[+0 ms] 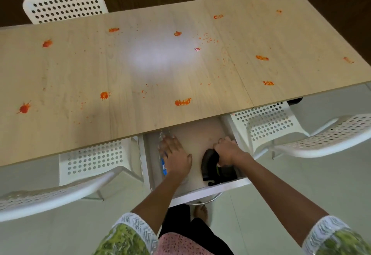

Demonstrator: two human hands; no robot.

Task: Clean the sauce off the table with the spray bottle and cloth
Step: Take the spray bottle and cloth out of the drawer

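Dark cloth gripped, right hand | left hand on bottle

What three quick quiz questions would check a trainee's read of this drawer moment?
1. True or false: the sauce stains on the table are already wiped off.
2. What does the right hand grip in the open drawer?
3. The left hand rests on: A) a chair, B) the spray bottle, C) the tabletop.

Key: 1 false, the stains are all there; 2 the dark cloth; 3 B, fingers laid fairly straight over the clear bottle.
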